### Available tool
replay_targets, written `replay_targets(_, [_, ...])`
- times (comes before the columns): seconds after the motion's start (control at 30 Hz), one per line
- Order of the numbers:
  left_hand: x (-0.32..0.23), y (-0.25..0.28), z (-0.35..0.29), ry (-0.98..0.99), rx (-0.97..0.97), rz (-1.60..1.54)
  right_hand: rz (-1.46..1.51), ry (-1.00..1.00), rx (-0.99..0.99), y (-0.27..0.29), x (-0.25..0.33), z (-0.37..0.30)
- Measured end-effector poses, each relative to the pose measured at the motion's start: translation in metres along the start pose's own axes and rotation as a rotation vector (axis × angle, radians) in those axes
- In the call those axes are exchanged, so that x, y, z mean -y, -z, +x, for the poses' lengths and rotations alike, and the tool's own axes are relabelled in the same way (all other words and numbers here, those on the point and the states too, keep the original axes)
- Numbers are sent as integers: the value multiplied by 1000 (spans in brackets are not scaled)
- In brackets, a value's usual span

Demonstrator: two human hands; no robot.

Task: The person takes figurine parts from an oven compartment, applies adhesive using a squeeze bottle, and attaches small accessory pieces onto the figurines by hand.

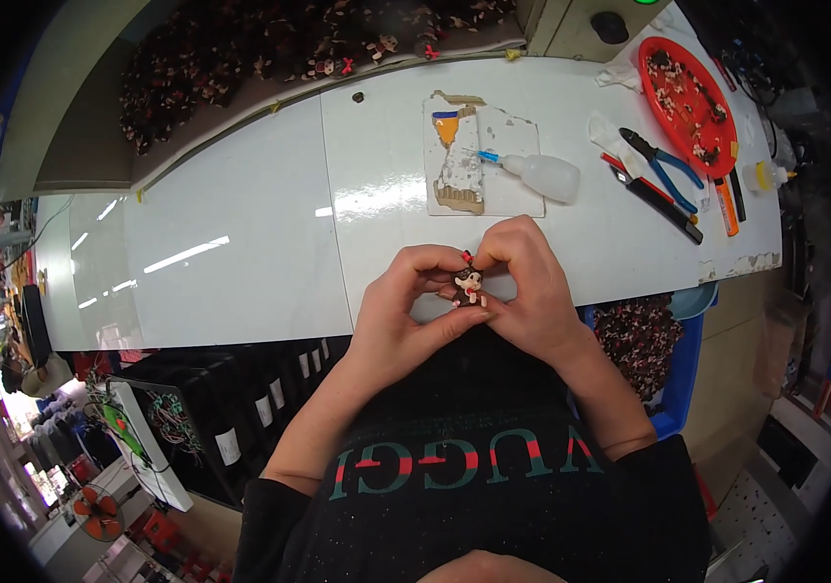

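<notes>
A small brown figurine (471, 284) with a pale face and red bits on its head and chest is between my hands, over the near edge of the white table (241, 262). My left hand (391, 306) holds it from the left, with the thumb at its base and the index finger by its head. From the other side, my right hand (537, 291) pinches near the red piece on top. My fingers partly cover its sides. Beyond my hands, a squeeze bottle (552, 178) with a blue needle tip lies on a torn cardboard piece (457, 199).
To the right lie blue-handled pliers (673, 175), a black-and-red cutter (663, 206), an orange knife (726, 207) and a red tray (649, 92) of small brown parts. Brown pieces fill a shelf box (75, 175) at the back and a blue bin (673, 408) below the table.
</notes>
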State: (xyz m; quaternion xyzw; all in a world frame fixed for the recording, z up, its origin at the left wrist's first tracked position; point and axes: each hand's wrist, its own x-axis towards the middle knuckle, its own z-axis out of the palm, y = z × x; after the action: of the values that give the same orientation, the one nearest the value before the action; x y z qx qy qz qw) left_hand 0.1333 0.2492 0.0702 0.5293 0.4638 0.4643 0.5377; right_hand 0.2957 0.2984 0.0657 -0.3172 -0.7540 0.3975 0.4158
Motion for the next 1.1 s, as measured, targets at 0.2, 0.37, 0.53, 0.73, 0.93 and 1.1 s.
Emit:
replay_targets(0.2, [1, -4, 3, 2, -14, -28, 1, -16, 13, 4, -6, -2])
replay_targets(0.37, [1, -3, 3, -8, -14, -25, -5, -17, 33, 5, -5, -2])
replay_targets(0.53, [0, 0, 2, -10, -13, -20, 70, -57, 37, 3, 0, 0])
replay_targets(0.73, [-1, 7, -1, 16, 0, -13, 20, -27, 72, 2, 3, 4])
replay_targets(0.93, [-3, 9, -3, 22, -10, -36, 66, -74, 97, -1, 8, 6])
replay_targets(1.1, [-3, 10, -4, 38, -15, -44, 38, -106, 58, -5, 5, 3])
